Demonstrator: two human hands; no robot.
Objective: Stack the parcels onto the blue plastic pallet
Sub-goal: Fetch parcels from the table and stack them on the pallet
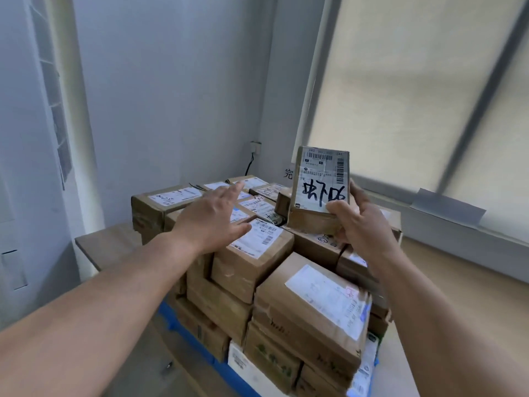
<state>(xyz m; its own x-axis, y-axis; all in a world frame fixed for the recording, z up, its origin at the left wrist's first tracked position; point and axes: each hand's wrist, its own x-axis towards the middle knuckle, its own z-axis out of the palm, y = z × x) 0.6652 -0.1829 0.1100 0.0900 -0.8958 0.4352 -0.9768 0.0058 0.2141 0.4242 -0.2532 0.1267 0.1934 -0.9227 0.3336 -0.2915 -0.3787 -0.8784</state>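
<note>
Holding a small brown cardboard parcel [320, 184] upright, the right hand [360, 224] has its fingers curled round the lower right edge and its thumb pressed across the lower front. The parcel's front carries a white shipping label with barcodes and large black handwritten marks, which read upside down in the head view. It is raised over the right rear part of the stack of brown cardboard parcels [309, 310]; whether its lower edge touches the box beneath cannot be determined.

The left hand [211, 222] is spread with fingers straight, palm down, and holds nothing. It reaches over the middle of the stack, just above a brown carton with a white barcode label [252, 253]. Contact between the thumb and that carton cannot be confirmed.

The stack stands several layers high on the blue plastic pallet [187, 335], of which only a strip shows along the lower left edge and a corner at the lower right. Most cartons on top lie with labels facing up.

Behind the stack, a white wall socket [255, 147] with a black cable [249, 164] sits in the room's corner. A pale roller blind [400, 96] covers the window to the right.
</note>
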